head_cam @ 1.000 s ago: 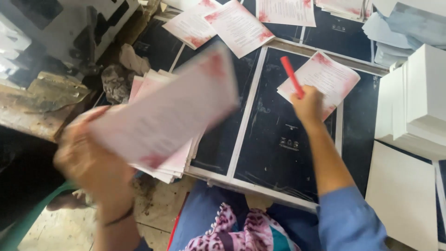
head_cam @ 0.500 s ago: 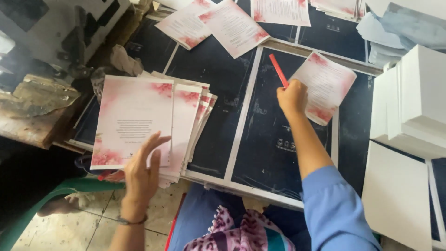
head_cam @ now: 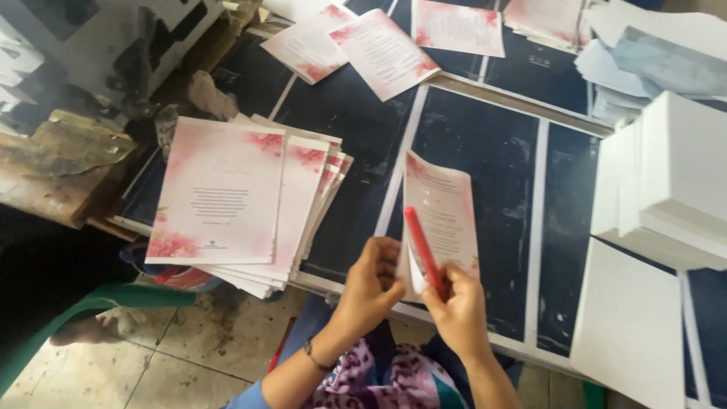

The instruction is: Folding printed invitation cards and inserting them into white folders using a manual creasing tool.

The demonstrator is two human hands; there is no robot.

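Holding the floral card (head_cam: 443,208) at the desk's (head_cam: 485,151) near edge, left hand (head_cam: 371,284) pinching it, right hand (head_cam: 458,303) gripping the red stick (head_cam: 422,250), you should crease firmly.

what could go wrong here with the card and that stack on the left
The floral card is pinched at its lower edge between the left hand and the right hand, which also holds a red stick; a slip might crease it crooked. The fanned stack of cards overhangs the dark table edge and could slide to the floor.
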